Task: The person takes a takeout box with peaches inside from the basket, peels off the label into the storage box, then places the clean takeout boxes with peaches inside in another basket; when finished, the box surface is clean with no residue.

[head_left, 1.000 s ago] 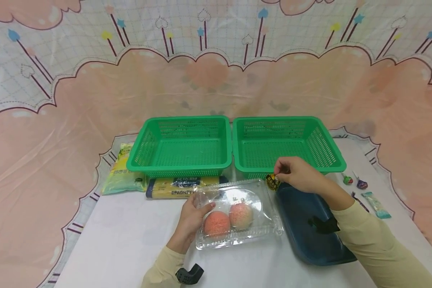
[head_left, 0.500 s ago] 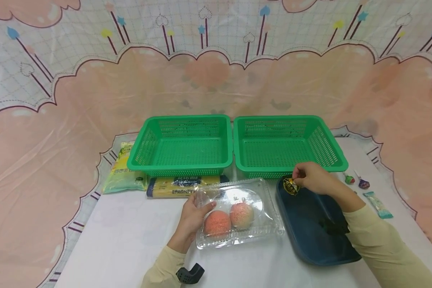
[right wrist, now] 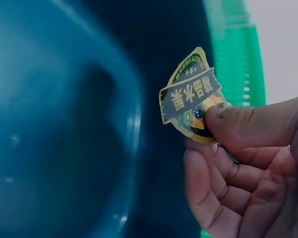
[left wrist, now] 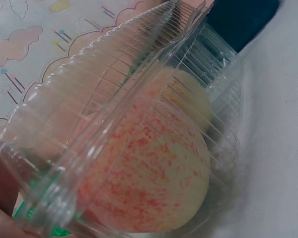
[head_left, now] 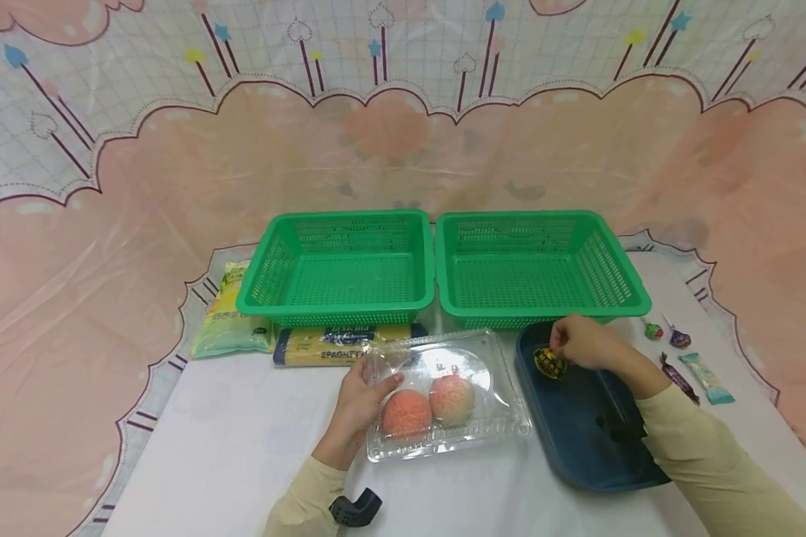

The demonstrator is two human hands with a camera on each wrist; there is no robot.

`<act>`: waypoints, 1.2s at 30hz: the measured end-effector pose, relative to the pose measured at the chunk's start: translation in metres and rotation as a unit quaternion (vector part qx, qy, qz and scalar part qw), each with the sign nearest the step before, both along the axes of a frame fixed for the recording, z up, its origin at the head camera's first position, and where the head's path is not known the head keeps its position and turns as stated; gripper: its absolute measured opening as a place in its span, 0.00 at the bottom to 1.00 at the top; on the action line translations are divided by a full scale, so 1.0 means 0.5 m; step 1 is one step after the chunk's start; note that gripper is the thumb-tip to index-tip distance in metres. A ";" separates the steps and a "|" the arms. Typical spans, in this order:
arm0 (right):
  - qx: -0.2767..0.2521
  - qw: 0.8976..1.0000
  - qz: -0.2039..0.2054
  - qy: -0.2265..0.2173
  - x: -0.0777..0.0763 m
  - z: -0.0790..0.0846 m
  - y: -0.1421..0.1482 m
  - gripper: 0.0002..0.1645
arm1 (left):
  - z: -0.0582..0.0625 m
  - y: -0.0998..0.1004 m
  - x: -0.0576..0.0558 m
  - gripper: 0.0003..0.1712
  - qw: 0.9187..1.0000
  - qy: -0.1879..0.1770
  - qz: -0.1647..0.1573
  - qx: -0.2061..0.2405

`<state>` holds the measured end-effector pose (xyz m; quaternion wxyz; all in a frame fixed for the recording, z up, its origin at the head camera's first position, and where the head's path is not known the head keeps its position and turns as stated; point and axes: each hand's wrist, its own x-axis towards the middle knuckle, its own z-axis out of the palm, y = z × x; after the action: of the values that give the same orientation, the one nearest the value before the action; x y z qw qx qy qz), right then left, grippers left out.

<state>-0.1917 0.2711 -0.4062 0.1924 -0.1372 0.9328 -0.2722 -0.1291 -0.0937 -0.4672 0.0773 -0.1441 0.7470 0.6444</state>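
Note:
A clear plastic clamshell box holds two pinkish peaches. My left hand grips its left edge, the thumb over the lid. In the left wrist view a red-speckled peach shows through the ribbed wall, with another behind it. My right hand is over the far end of a dark blue tray. Between thumb and finger it pinches a black and gold fruit sticker, printed with characters and small fruit pictures. Part of the tray is hidden by the right forearm.
Two green plastic baskets stand side by side behind. A spaghetti pack and a yellow-green bag lie at left. On the right are lollipops, a dark-wrapped sweet and a pale green packet.
My right hand has moved right with the sticker, from the box's far corner to over the blue tray. My left hand and the box have stayed in place.

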 end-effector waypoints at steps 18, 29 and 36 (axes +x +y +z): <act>0.055 0.998 0.032 -0.008 0.007 -0.079 0.001 0.13 | -0.002 -0.004 -0.001 0.49 1.000 0.000 -0.004 0.012; 0.097 0.995 0.002 -0.013 0.013 -0.095 -0.020 0.26 | -0.006 -0.004 0.000 0.50 1.000 0.001 -0.006 0.010; 0.177 0.983 -0.007 0.038 0.021 -0.083 -0.026 0.14 | -0.001 -0.003 -0.004 0.49 1.000 -0.006 -0.004 0.009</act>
<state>-0.1814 0.2580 -0.4478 0.1758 -0.1049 0.9738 -0.0986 -0.1311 -0.0951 -0.4679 0.0857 -0.1439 0.7411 0.6501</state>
